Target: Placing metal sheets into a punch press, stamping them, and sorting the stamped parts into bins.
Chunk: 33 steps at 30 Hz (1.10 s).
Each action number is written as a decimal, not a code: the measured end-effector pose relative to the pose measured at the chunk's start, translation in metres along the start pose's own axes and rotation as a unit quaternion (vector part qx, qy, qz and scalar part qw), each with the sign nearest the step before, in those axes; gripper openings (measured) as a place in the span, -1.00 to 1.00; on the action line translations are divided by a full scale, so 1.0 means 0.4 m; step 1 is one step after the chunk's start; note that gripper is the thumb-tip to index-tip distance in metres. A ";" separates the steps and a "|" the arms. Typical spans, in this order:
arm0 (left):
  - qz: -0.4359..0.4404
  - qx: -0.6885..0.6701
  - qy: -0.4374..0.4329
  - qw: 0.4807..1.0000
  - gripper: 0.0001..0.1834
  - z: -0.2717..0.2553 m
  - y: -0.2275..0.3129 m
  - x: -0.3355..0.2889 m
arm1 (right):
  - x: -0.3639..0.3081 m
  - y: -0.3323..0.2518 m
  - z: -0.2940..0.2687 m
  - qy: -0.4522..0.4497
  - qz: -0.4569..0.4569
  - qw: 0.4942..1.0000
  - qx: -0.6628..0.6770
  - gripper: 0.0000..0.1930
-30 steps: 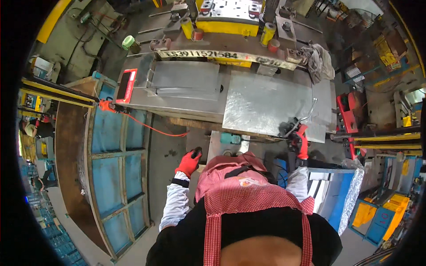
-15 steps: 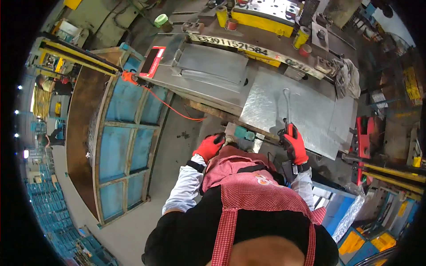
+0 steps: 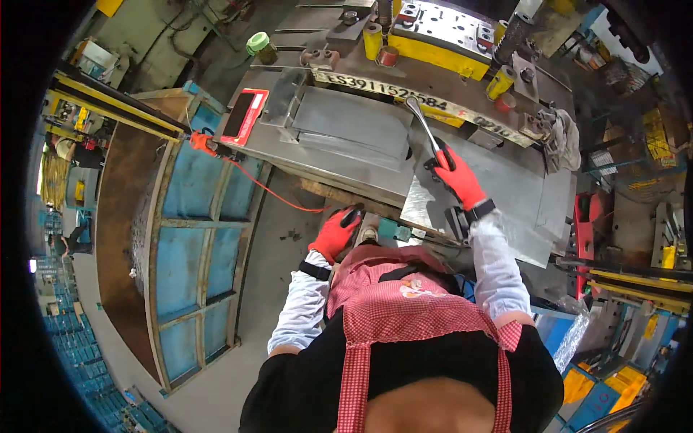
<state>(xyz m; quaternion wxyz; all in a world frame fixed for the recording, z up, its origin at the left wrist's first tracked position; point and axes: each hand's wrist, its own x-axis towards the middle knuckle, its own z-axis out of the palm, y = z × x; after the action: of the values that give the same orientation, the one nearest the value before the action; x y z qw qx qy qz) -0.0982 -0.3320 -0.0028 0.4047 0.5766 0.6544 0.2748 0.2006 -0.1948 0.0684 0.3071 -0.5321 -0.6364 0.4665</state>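
Note:
My right hand (image 3: 456, 173), in a red glove with black fingers, grips a long shiny metal rod tool (image 3: 424, 124) with a rounded head. The tool reaches up and left, its head near the front edge of the press bed; its exact kind is unclear. Below it lies a bright metal sheet (image 3: 498, 195) on the table. To the left is a stack of grey metal sheets (image 3: 354, 119). My left hand (image 3: 336, 234), gloved alike, hangs low before the table, its fingers loosely bent and apart with nothing visible in them.
The press die (image 3: 440, 54), with yellow posts, stands at the back. A red-framed panel (image 3: 245, 117) and a jar with a green lid (image 3: 261, 47) are at the table's left. A blue-panelled bin (image 3: 191, 267) stands left. A grey rag (image 3: 559, 141) hangs at right.
My right hand has moved up and left over the metal sheet, swinging the tool's head toward the sheet stack and press. My left hand has barely moved.

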 end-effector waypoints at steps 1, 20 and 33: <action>-0.021 -0.024 -0.027 0.999 -0.54 -0.012 0.025 0.013 | 0.041 0.025 0.012 0.002 -0.017 1.000 -0.006 -0.32; 0.171 -0.040 0.058 0.983 -0.43 -0.006 -0.062 0.285 | -0.180 -0.139 0.028 -0.053 0.062 0.996 -0.047 -0.31; 0.493 0.150 0.068 0.854 -0.58 -0.211 0.387 0.310 | -0.382 -0.113 -0.017 -0.041 0.045 0.966 0.250 -0.31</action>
<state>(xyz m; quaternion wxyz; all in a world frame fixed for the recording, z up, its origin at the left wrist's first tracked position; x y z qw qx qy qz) -0.0884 -0.1732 0.1427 0.0794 0.8573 0.3436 0.3750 0.2263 -0.3400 0.1287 0.3827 -0.4475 -0.4867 0.6454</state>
